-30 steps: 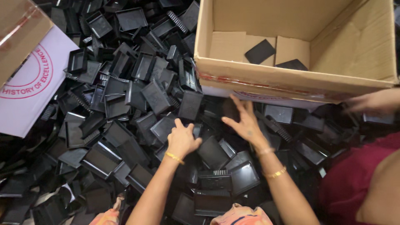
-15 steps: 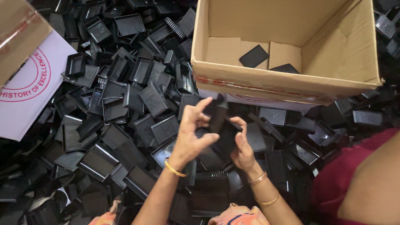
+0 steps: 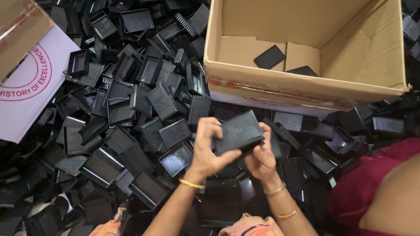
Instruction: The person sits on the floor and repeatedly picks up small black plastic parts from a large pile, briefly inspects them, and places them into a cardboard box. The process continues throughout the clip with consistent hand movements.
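Both my hands hold one black plastic tray (image 3: 239, 132) lifted just above the heap. My left hand (image 3: 206, 150) grips its left edge with thumb underneath. My right hand (image 3: 261, 158) supports it from below and at the right edge. The tray is rectangular, tilted, its flat underside facing up. Around and beneath lies a dense pile of black plastic trays (image 3: 131, 113), several lying open side up. An open cardboard box (image 3: 302, 85) stands just beyond my hands, with two black trays (image 3: 270, 57) on its floor.
A white printed cardboard sheet (image 3: 26, 96) and a brown box flap (image 3: 17, 30) lie at the left. Another person's arm in a maroon sleeve (image 3: 380, 188) fills the lower right corner. The black pile continues behind the box at the right edge.
A second ago my hands lay spread on the pile. They then closed on one black tray and have raised it, turning it flat side up in front of the box.
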The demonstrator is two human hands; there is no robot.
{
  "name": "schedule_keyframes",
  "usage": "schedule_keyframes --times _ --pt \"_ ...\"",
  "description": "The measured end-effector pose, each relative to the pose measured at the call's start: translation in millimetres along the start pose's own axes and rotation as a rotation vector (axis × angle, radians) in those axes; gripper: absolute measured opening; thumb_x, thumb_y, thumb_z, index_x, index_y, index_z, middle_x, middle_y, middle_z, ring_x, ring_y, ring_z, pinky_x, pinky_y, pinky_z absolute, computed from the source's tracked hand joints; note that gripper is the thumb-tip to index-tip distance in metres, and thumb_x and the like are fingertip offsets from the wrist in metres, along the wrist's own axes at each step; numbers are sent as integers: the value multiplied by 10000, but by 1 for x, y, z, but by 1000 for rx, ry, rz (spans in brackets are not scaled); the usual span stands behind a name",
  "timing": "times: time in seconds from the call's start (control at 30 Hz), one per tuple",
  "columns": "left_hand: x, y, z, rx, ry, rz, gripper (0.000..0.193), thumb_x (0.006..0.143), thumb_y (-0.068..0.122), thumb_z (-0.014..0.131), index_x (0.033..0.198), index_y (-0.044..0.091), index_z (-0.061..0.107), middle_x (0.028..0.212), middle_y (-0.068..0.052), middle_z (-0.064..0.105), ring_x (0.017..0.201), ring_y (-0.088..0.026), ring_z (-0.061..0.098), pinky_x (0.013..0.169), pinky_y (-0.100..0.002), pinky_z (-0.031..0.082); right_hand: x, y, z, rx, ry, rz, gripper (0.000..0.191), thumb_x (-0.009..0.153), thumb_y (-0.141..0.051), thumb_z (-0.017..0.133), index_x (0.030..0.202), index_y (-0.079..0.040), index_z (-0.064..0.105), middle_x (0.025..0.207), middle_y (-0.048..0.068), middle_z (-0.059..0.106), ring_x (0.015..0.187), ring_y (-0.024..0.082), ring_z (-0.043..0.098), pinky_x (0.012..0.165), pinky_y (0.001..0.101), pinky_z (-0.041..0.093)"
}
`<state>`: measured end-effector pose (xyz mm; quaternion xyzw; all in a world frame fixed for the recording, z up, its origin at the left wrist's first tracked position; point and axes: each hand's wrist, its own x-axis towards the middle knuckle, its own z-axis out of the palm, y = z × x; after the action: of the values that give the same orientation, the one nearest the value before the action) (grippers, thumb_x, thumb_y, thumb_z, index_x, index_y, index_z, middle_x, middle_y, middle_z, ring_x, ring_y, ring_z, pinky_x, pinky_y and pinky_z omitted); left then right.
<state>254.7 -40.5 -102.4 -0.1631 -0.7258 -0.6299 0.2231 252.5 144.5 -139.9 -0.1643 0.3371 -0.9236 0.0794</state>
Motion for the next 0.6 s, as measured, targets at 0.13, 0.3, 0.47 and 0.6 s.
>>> schedule_keyframes --times 0.13,0.3,0.47,0.6 --pt "-13 0 -2 266 -164 66 715 693 379 852 1340 151 651 1144 -122 443 1082 -291 460 994 -426 412 4 -9 10 -93 -89 -86 607 967 -280 777 1405 -152 377 1574 173 383 1523 431 376 1230 549 390" --pt "-17 2 -4 363 -170 190 725 768 520 819 1416 257 630 1199 -137 431 1127 -311 420 1057 -448 374 6 -13 20 -173 -71 -183 647 937 -281 818 1401 -143 388 1577 176 376 1520 459 369 1234 559 390" --pt "-15 7 -3 396 -251 172 723 771 556 804 1417 278 635 1232 -138 451 1145 -319 434 1067 -459 350 4 -18 22 -198 -96 -190 618 933 -274 820 1363 -138 397 1532 151 384 1501 482 398 1217 583 419" --pt "-10 12 3 359 -269 198 779 735 498 827 1412 185 601 1270 -211 451 1192 -404 423 1090 -523 321 6 -18 23 -142 -19 -178 584 961 -285 795 1354 -123 394 1521 183 405 1477 478 431 1214 567 443"
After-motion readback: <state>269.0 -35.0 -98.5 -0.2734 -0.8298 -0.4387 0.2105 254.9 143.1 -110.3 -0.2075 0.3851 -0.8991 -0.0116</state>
